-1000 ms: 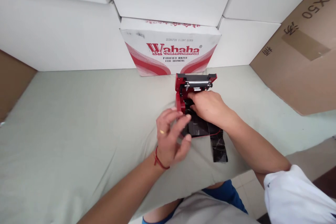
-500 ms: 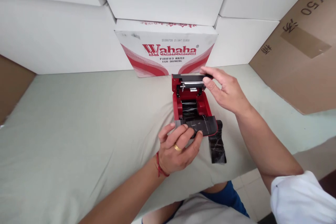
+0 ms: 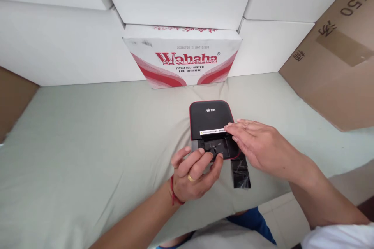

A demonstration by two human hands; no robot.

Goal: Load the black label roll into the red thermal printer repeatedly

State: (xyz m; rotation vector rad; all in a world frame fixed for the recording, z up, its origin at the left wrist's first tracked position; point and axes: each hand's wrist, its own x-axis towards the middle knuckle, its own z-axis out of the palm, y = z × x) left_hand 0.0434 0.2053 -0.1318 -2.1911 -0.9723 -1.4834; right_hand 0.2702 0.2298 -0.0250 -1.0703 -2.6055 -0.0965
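Observation:
A black and red device [image 3: 210, 118] lies on the pale green cloth, its lid down over the body. Black film shows at its near end, and a strip of black film [image 3: 241, 172] lies on the cloth by its near right corner. At the near edge, my left hand [image 3: 197, 171] presses the film against the device with curled fingers. My right hand [image 3: 257, 144] rests its fingertips on the lid's right side by a white label [image 3: 212, 132]; its fingers are stretched out and it grips nothing.
A white and red Wahaha box [image 3: 187, 60] stands behind the device, among large white boxes [image 3: 67, 42]. A brown carton [image 3: 333, 70] stands at the right and another brown surface [image 3: 14, 101] at the far left.
The device's lid has swung down from upright to closed. My right hand has come down and nearer with it. My left hand stays at the near edge.

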